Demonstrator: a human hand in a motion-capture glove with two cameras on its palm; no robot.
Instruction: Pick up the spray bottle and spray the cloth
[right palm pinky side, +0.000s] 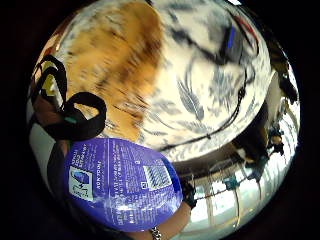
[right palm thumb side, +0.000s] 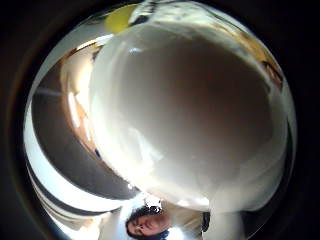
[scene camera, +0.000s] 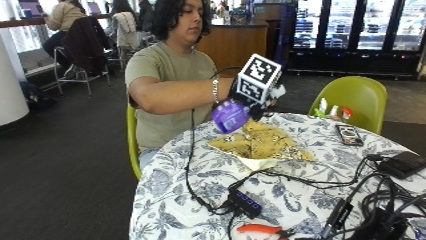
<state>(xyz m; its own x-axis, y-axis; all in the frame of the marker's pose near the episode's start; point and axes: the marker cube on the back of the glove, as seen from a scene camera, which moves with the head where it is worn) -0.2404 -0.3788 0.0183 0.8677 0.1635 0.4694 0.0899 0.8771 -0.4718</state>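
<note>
Purple plastic spray bottle (scene camera: 230, 116) is grasped by the gloved right hand (scene camera: 256, 102) above the mustard patterned cloth (scene camera: 263, 142); only the little-finger view shows its label (right palm pinky side: 122, 182).

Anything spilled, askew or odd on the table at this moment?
Nothing spilled or damaged. The right hand holds the purple spray bottle tipped sideways in the air above the yellow cloth, which lies rumpled on the table. Loose cables trail right beside the cloth.
</note>
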